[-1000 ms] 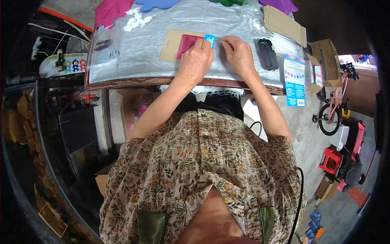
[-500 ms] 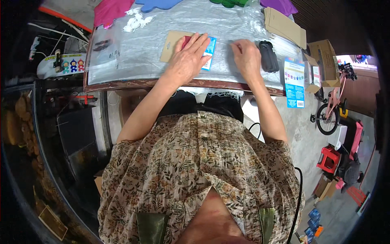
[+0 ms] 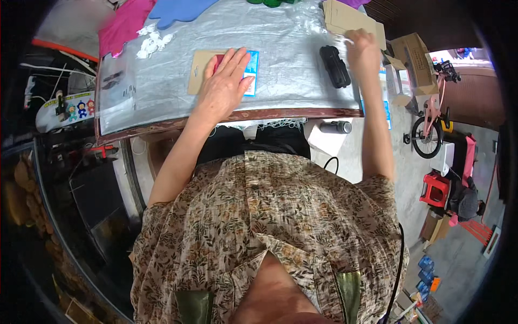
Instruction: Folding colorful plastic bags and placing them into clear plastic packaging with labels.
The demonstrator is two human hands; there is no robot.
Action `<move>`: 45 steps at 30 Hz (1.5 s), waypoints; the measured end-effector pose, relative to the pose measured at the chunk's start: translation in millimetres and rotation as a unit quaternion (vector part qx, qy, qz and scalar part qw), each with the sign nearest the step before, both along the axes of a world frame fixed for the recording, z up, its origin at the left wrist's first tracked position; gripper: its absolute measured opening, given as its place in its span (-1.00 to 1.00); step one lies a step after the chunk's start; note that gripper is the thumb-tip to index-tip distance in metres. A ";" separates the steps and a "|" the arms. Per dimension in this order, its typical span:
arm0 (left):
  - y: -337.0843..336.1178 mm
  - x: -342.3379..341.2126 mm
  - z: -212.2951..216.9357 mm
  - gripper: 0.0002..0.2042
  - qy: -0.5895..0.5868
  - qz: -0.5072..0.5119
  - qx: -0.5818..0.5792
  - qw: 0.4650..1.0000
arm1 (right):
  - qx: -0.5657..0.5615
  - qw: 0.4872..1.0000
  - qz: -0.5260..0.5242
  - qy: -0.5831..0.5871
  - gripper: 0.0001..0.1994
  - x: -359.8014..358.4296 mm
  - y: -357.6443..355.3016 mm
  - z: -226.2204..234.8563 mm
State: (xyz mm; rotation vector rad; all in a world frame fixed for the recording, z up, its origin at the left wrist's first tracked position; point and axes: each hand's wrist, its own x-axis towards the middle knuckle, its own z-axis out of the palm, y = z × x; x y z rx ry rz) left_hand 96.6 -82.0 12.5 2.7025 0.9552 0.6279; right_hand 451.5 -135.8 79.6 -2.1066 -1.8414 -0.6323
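Observation:
My left hand (image 3: 224, 83) lies flat, fingers stretched out, pressing on a tan cardboard card (image 3: 199, 73), a dark red piece (image 3: 218, 62) and a blue-and-white printed card (image 3: 251, 63). Most of the red piece is hidden under that hand. Toward the far right, my right hand (image 3: 363, 47) is raised near a stack of tan cardboard cards (image 3: 345, 19); motion blurs its fingers, and I cannot make out anything in them. Between the two hands a black oblong object (image 3: 334, 66) rests on the table (image 3: 291, 81), nearer the right arm.
White scraps (image 3: 154, 43), pink cloth (image 3: 127, 24) and blue cloth (image 3: 181, 9) lie along the table's far left. Clear plastic bags (image 3: 116, 89) cover the left end. Beyond the right edge stand open cardboard boxes (image 3: 413, 59); a blue-and-white printed sheet (image 3: 388, 110) hangs partly behind my right arm.
My right hand has moved away to the right and farther out, past the black object to the cardboard stack. My left hand stays flat on the cards. The whole view has shifted slightly.

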 end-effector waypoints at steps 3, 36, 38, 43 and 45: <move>1.5 -0.2 -0.2 -0.48 0.002 -0.002 0.003 1.000 | -0.043 0.999 0.011 -0.020 -0.79 55.4 -1.6 -8.3; -2.1 -1.5 7.1 -0.53 -0.021 0.010 -0.064 0.998 | -0.061 0.936 0.105 0.329 -0.86 -132.3 -11.0 -35.0; -1.7 -1.3 6.4 -0.52 -0.020 0.013 -0.059 0.998 | -0.077 0.939 0.097 0.320 -0.86 -133.9 -8.0 -35.2; -0.8 -1.7 6.1 -0.51 -0.018 0.015 -0.051 0.998 | -0.074 0.941 0.105 0.312 -0.86 -134.7 -4.0 -40.2; -0.8 -1.6 6.0 -0.51 -0.019 0.014 -0.052 0.998 | -0.077 0.938 0.104 0.322 -0.86 -135.4 -2.7 -39.8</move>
